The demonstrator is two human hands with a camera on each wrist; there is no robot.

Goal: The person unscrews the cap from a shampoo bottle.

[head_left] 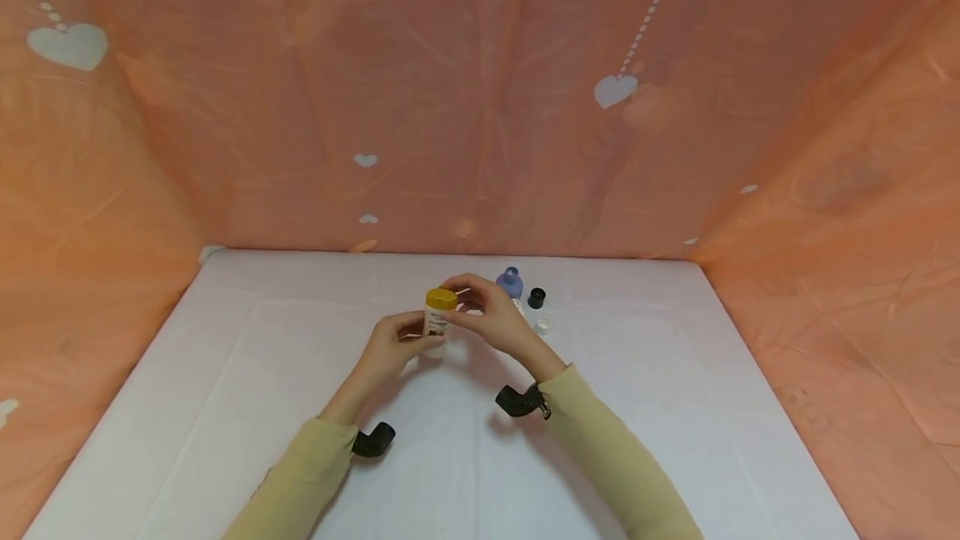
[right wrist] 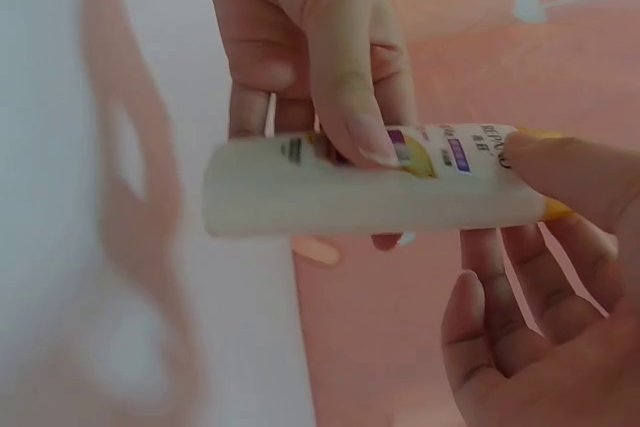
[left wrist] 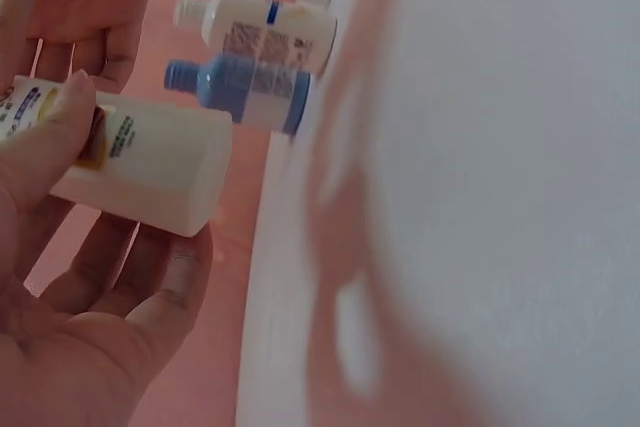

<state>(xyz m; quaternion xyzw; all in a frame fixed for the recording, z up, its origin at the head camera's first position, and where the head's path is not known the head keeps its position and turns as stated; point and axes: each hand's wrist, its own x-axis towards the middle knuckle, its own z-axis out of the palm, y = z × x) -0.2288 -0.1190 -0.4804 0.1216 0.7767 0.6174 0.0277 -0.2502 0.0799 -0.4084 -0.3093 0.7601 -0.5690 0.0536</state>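
Observation:
A white bottle [head_left: 436, 322] with a yellow cap [head_left: 441, 298] is held upright above the table. My left hand [head_left: 392, 347] grips its lower body, the thumb lying across the printed label and the fingers behind, as the left wrist view also shows. Up near the cap, my right hand [head_left: 489, 315] pinches the bottle. Its thumb presses the label just below the cap in the right wrist view, where the other right fingers [right wrist: 505, 332] are loosely bent beneath the bottle.
Beyond my right hand stand an uncapped blue bottle [head_left: 509, 282] and a second white bottle [left wrist: 275, 29], mostly hidden in the head view. A black cap [head_left: 536, 298] and a white cap [head_left: 542, 326] lie beside them. Orange cloth [head_left: 450, 107] hangs behind the white table [head_left: 247, 407].

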